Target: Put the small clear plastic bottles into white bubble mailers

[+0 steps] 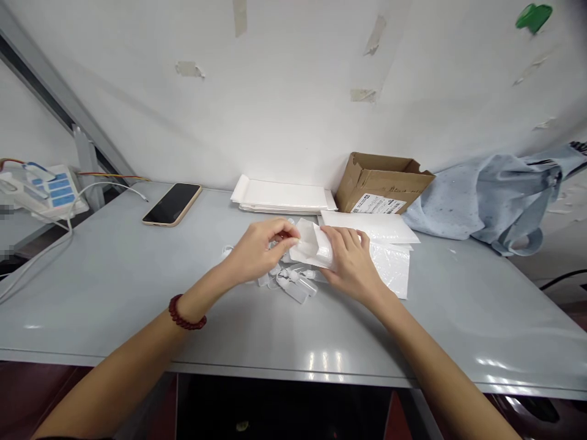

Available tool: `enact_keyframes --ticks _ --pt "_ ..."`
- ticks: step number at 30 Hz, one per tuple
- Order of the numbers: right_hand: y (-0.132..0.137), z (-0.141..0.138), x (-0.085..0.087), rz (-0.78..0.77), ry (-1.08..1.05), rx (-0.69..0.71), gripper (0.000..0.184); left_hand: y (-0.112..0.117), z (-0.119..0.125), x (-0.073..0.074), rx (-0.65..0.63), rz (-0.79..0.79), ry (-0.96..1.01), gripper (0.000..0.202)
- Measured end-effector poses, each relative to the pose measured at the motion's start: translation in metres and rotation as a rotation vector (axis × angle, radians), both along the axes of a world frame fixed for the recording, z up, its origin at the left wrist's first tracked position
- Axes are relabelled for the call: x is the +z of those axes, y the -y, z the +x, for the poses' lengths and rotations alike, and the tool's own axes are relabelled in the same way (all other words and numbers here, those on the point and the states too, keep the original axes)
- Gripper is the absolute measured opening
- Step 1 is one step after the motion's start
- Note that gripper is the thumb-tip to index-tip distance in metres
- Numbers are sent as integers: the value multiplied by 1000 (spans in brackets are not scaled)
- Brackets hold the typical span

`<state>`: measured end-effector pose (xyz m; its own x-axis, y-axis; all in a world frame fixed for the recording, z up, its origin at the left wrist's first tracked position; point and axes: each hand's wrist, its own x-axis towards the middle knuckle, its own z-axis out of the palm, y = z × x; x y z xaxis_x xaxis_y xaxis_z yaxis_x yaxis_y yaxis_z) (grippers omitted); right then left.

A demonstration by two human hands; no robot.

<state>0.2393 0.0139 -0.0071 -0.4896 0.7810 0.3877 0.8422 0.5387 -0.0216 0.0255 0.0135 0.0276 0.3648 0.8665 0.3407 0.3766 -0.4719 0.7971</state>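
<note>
In the middle of the table, my right hand (351,260) grips a white padded envelope (312,244), its open mouth and flap facing left. At that mouth is my left hand (266,244), thumb and forefinger pinched together at the flap's edge; whether they hold the flap or something small is hidden. Below both hands lies a loose pile of small clear plastic bottles (293,287) with white caps and thin loops, partly covered by my left hand and the envelope. More white padded envelopes (392,269) lie flat under and beyond my right hand.
A stack of white envelopes (284,195) rests against the wall. Beside it stands an open cardboard box (385,183), then a light blue cloth bag (472,195). A phone (173,205) lies at the left, near a white cable (68,223) and a power strip (55,192).
</note>
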Motion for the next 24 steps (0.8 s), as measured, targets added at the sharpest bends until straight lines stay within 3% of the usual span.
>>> enact_keyframes --ticks 4,6,9,12,16,24 --pt "4 -5 0 3 -38 19 62 8 9 -3 -155 -26 14 19" --pt "4 -4 0 1 -61 16 61 7 4 1 -114 -47 23 22" --pt "1 -1 0 -9 -82 -2 60 0 -13 12 53 -57 28 20" --pt "-2 3 0 -2 -104 -16 61 -10 -36 20 74 -135 -241 18" --pt "-3 5 -1 17 -122 -16 61 -18 -55 14 -14 -218 -618 26" --pt "-2 4 -1 25 -130 -1 59 -18 -52 -1 -38 -185 -726 29"
